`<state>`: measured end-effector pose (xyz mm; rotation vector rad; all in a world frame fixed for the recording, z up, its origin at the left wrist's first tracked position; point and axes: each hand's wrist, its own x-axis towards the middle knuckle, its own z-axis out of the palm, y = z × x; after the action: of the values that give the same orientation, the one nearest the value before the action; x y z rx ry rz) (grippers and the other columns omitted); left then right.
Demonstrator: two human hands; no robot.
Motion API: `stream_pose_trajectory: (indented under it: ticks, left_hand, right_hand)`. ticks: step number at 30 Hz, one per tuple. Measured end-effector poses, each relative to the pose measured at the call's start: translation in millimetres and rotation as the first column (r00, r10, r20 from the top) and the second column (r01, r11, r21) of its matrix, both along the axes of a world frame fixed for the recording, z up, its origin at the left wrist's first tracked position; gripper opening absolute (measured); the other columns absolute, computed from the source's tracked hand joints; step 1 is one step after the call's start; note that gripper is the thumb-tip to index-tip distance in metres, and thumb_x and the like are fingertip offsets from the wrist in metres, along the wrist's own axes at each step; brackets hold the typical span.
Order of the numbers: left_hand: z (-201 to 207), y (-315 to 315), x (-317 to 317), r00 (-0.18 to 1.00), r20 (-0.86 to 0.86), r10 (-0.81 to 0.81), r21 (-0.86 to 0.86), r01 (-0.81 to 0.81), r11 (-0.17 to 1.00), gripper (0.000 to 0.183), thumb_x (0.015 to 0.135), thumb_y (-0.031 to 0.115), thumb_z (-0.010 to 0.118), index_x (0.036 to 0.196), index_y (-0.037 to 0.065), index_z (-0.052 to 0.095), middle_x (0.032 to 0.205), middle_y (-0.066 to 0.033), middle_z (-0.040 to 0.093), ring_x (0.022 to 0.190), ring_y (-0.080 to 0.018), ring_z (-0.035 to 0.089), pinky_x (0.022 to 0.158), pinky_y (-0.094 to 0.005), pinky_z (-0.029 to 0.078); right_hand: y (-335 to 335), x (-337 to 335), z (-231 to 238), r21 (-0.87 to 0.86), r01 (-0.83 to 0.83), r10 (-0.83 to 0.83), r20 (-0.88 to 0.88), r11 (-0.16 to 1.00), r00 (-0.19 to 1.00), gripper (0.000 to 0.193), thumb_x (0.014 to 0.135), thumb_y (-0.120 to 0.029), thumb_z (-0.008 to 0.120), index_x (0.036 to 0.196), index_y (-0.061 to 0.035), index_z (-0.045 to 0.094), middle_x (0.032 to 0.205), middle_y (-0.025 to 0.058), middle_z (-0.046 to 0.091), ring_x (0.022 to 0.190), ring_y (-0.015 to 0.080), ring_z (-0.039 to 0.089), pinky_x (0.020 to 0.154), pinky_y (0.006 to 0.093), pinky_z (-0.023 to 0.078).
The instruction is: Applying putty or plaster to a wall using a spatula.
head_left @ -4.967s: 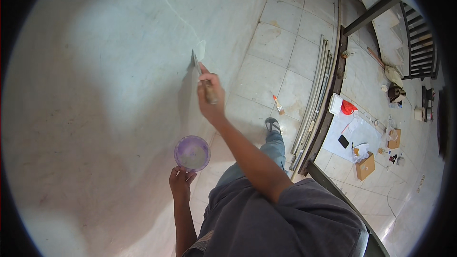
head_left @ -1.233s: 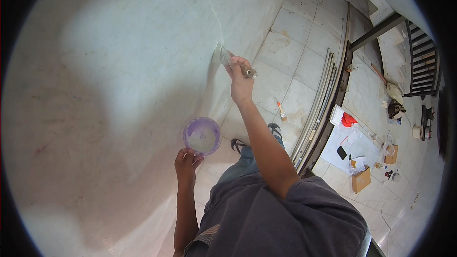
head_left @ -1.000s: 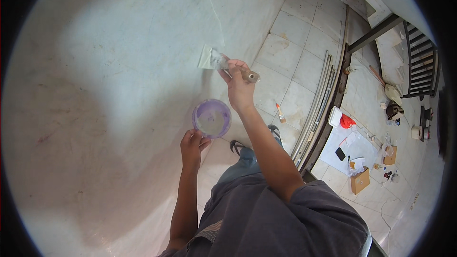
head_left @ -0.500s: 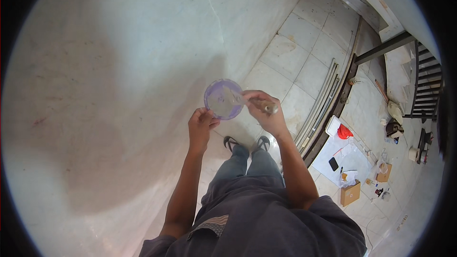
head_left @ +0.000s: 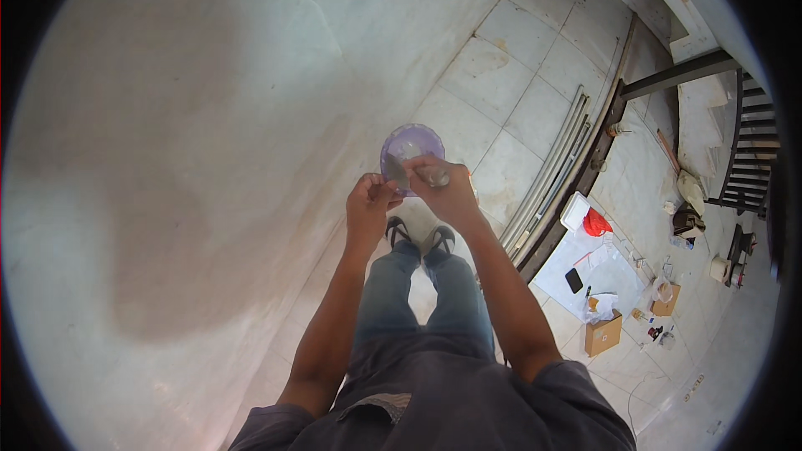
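Observation:
A round purple bowl (head_left: 423, 135) with a scalloped rim hangs in front of me, and whitish paste shows inside it. My left hand (head_left: 369, 200) pinches the bowl's near left rim between thumb and fingers. My right hand (head_left: 449, 194) is closed round the handle of a putty knife (head_left: 395, 170). The knife's blade lies over the near left part of the bowl, close to my left fingertips. Whether the blade touches the rim or those fingers I cannot tell.
A pale wall (head_left: 209, 159) rises close on my left. Right of my feet, metal pipes (head_left: 547, 171) lie along a dark floor track. Beyond are a white sheet (head_left: 564, 280) with a phone (head_left: 574, 281), a red bag (head_left: 596, 222), a cardboard box (head_left: 603, 336) and dark railings (head_left: 752, 142).
The bowl and both hands have shifted slightly right in view. The putty knife's blade has moved from over the bowl's middle to its near left side, next to my left fingers.

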<state>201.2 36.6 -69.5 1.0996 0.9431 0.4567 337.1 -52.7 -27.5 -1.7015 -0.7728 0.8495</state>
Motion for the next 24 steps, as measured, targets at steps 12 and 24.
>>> stream_pose_trajectory:
  ticks: [12,24]
  left_hand:
    - [-125,52,9,0.994,-0.06,-0.087,-0.058,0.084,0.995,0.008,0.088,0.009,0.058,0.09,0.002,0.054,0.081,-0.0046,0.06,0.071,-0.0127,0.063,0.07,-0.0271,0.055]
    - [-316,93,12,0.993,0.12,-0.003,-0.048,0.009,0.999,0.013,0.09,0.013,0.059,0.095,0.002,0.056,0.084,-0.0044,0.061,0.07,-0.0137,0.063,0.069,-0.0274,0.055]
  right_hand:
    - [12,26,-176,0.124,0.558,-0.238,-0.813,0.821,0.531,0.02,0.089,-0.015,0.058,0.101,0.0004,0.059,0.099,0.006,0.06,0.077,0.014,0.061,0.076,0.0306,0.055]
    - [91,48,-332,0.404,0.669,0.004,-0.858,0.625,0.514,0.026,0.093,-0.019,0.052,0.112,-0.0009,0.054,0.098,0.0053,0.057,0.086,0.0145,0.057,0.088,0.0332,0.052]
